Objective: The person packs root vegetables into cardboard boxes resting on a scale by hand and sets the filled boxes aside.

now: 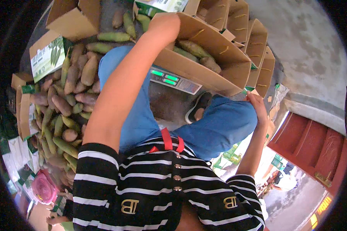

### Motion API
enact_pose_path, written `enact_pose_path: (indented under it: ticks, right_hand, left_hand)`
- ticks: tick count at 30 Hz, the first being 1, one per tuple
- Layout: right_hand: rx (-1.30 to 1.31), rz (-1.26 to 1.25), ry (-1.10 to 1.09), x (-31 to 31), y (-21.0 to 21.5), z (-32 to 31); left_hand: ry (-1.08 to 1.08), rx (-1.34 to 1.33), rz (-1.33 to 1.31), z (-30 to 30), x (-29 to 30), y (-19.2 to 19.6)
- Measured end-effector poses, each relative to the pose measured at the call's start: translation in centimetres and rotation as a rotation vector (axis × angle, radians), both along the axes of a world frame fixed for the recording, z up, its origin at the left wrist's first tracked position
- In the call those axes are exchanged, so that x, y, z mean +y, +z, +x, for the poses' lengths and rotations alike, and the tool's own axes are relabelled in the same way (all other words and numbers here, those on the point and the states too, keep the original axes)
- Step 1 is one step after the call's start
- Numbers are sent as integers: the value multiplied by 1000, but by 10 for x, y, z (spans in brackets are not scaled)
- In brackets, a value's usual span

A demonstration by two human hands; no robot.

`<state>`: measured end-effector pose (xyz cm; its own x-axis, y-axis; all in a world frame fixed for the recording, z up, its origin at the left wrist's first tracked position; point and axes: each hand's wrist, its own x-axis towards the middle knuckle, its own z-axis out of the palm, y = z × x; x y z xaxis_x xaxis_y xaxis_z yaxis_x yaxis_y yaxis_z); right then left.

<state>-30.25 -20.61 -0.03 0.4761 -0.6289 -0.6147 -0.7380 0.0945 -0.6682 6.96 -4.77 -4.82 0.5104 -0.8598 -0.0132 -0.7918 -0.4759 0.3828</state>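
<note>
Carton [204, 69] on scale [175, 81], loose pods [65, 96] to its left

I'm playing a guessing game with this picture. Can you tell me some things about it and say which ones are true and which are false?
1. The left hand is on the rim of a cardboard box. True.
2. The box on the scale has nothing in it. False: long green and brownish pods lie inside it.
3. The right hand touches the box's lower corner. True.
4. The scale shows red lights. False: its lights are green.
5. A big pile of pods lies to the person's left. True.
6. The person wears a plain yellow shirt. False: the shirt is black with white stripes.
</note>
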Motion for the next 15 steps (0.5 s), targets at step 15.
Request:
enact_pose_path:
  ticks: [15]
  right_hand:
    - [-1327,92,774,114,125,83]
  left_hand:
    - [88,56,309,29,-8,-32]
